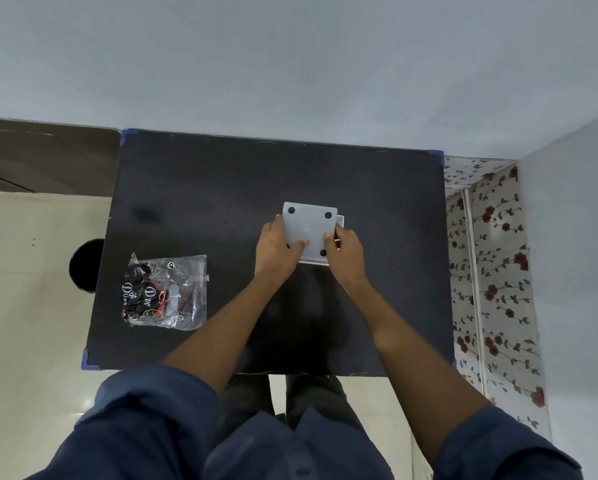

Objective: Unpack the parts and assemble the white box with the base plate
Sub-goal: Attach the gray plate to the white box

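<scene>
A white base plate [309,225] with black round feet at its corners lies over the white box [340,221], whose edges peek out at the right and near side. My left hand [276,249] grips the plate's left edge, with the thumb on top. At the plate's right edge, my right hand [346,252] holds plate and box together. A small dark red thing shows at my right fingers; I cannot tell what it is.
A clear plastic bag [167,292] of parts lies on the left of the black table [204,188]. The table's back edge meets a grey wall. A flowered surface [491,271] stands to the right, and a dark round object [86,265] sits on the floor at left.
</scene>
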